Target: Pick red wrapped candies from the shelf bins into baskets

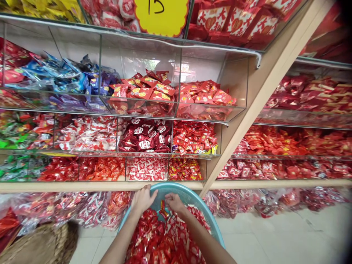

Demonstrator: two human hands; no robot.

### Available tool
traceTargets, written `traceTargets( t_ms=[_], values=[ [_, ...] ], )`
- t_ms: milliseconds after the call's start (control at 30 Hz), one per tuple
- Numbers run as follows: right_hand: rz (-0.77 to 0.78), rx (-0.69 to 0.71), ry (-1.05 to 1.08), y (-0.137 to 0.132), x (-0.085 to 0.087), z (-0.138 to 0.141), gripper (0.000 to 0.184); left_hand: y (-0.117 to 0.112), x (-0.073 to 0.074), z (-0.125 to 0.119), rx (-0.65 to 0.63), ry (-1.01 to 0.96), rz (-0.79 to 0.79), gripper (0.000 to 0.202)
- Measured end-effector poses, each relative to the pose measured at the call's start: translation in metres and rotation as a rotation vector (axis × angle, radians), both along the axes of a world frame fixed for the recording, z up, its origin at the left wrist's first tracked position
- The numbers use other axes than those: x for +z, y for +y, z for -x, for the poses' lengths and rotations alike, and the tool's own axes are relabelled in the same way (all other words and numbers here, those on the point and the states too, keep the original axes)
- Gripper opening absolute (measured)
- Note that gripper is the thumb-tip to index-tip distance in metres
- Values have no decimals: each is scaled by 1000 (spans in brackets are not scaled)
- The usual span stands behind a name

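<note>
A teal plastic basin full of red and white wrapped candies sits low in front of me, against the shelf's wooden edge. My left hand grips the basin's far rim, fingers curled over it. My right hand rests on the candy pile at the far side, its fingers pinched on a small red candy packet.
Tiered clear bins on a wooden rack hold sorted wrapped sweets, mostly red, some blue and green at left. A yellow price tag hangs above. Bagged candy lies under the shelf. A woven basket stands at lower left; pale tiled floor at right.
</note>
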State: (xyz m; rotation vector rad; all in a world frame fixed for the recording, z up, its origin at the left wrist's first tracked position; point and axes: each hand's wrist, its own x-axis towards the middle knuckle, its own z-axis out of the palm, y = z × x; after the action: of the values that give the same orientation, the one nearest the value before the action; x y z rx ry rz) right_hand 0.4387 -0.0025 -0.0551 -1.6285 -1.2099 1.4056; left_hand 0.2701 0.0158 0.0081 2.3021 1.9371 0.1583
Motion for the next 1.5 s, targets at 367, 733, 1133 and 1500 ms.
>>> traceTargets(
  t_ms=[367,733,1133,1500],
  values=[
    [-2,32,-54,-4,2,8,21,-1,1,0,-1,9,0,55],
    [-365,167,-400,-19,2,2,65,-1,0,0,10,9,-5,54],
    [-458,289,-490,-20,1,3,30,-2,2,0,10,7,4,55],
    [-380,635,-968,-43,13,-15,13,-3,6,-2,19,13,27,52]
  ],
)
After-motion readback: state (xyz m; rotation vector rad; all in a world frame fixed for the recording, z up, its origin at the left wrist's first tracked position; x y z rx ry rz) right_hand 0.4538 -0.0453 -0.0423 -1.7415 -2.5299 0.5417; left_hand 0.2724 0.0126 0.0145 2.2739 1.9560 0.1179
